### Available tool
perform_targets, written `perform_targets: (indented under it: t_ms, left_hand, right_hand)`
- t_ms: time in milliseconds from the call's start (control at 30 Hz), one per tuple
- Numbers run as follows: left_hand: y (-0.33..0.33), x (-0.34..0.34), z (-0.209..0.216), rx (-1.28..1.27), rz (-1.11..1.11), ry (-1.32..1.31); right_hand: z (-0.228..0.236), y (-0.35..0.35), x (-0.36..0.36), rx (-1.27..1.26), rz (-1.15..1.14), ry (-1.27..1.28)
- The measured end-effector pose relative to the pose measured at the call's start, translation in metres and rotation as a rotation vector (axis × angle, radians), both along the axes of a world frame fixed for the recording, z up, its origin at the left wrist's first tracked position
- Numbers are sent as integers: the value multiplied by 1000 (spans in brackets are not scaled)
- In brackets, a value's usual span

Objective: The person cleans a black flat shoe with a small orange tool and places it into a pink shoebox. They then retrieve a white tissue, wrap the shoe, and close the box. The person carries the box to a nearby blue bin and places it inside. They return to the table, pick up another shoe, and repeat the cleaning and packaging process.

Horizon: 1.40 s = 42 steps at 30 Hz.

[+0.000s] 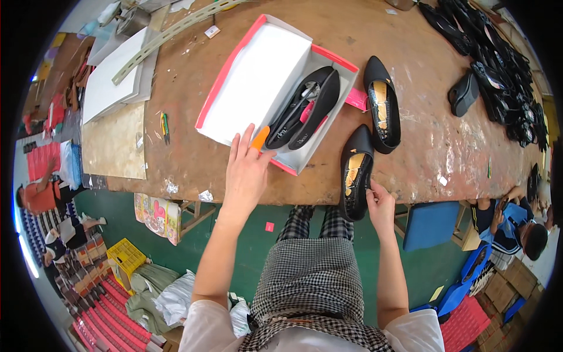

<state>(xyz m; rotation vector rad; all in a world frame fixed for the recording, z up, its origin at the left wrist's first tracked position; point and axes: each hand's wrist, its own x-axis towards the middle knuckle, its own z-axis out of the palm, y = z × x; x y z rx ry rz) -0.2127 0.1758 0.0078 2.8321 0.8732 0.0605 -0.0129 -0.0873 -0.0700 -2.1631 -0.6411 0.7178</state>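
Observation:
An open shoebox [203, 115], white inside with a red rim, lies tilted on the worktable. A pair of black flat shoes [324, 97] rests on their sides in its right half, next to a white flap or paper. My left hand [245, 170] is at the box's near edge, fingers stretched out, an orange cover on one finger. Right of the box lies another black pointed flat [382, 108] with a tan insole and small gold ornament. Its like, a nearer black flat [359, 146], points away from me, its heel at the table edge. My right hand [381, 202] pinches that heel.
A pink tag [356, 99] lies between box and shoes. Many black shoes [498, 88] are heaped at the far right. White boards [114, 82] and a slotted metal strip [155, 44] occupy the left. A blue seat [431, 225] stands below the table edge. Other people [516, 229] are at both sides.

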Motion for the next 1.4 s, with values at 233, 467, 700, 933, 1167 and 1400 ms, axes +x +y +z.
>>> perform_targets:
  t_ms: [233, 467, 700, 933, 1167, 1400]
  left_hand:
    - [65, -14, 36, -198, -79, -332]
    - [59, -9, 14, -99, -411, -10]
    - [88, 9, 42, -303, -255, -129]
    - [130, 33, 114, -499, -30, -293]
    - [141, 19, 109, -413, -75, -225]
    - [114, -25, 39, -319, -148, 278]
  right_hand:
    - [-5, 8, 10, -104, 144, -11]
    - [0, 10, 15, -138, 222, 6]
    - [-13, -1, 21, -139, 248, -14]
    - [-9, 3, 16, -216, 228, -50]
    - [-7, 6, 14, -262, 253, -104]
    - [2, 27, -7, -123, 322, -48]
